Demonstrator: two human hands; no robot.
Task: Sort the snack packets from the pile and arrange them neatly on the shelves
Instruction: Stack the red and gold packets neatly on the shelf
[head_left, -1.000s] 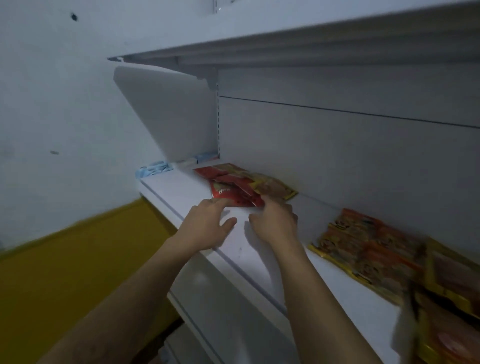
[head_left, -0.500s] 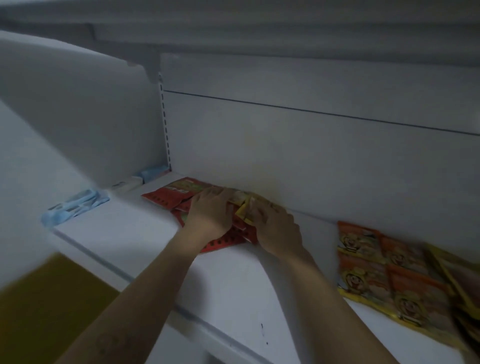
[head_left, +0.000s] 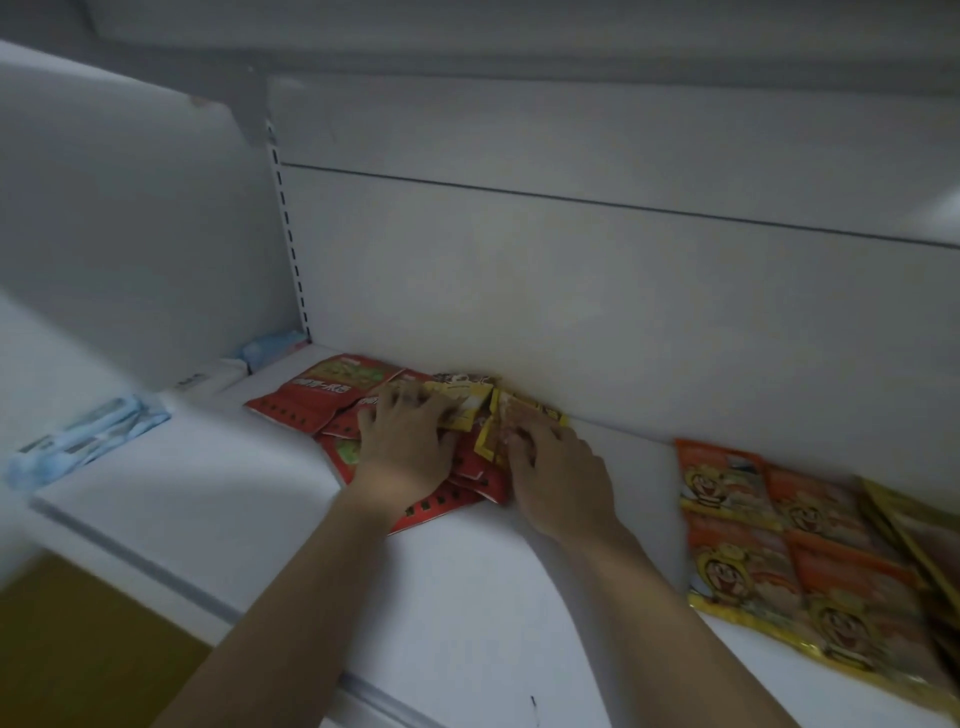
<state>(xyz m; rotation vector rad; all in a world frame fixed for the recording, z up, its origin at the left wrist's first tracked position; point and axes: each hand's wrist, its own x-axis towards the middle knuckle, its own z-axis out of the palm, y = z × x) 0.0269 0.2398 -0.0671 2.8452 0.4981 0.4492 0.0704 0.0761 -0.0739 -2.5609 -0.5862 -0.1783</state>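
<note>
Where the shelf (head_left: 208, 499) meets its back panel (head_left: 571, 291), toward the back left corner, a loose pile of red packets (head_left: 322, 405) lies flat and overlapping, corners pointing different ways. Two yellow packets (head_left: 524, 413) sit on the right side of the pile, touching the back edge of the shelf. The left hand (head_left: 405, 447) lies palm down on the middle of the pile, fingers straight and spread, pressing on a red packet and on the nearer yellow one, gripping nothing. The right hand (head_left: 561, 483) rests just beside it on the right side of the pile, its fingers laid over the other yellow packet. The fingertips are blurred, so it cannot be told whether they pinch the packet or only press on it. Both forearms cross the front edge of the shelf. Well apart from the pile, toward the right end of the shelf, orange packets (head_left: 727, 488) lie in flat rows running from the back edge toward the front edge. A pale blue strip (head_left: 88, 436) runs along the left edge of the shelf. A slotted upright (head_left: 288, 228) stands in the back left corner beside a white side panel (head_left: 130, 234).
</note>
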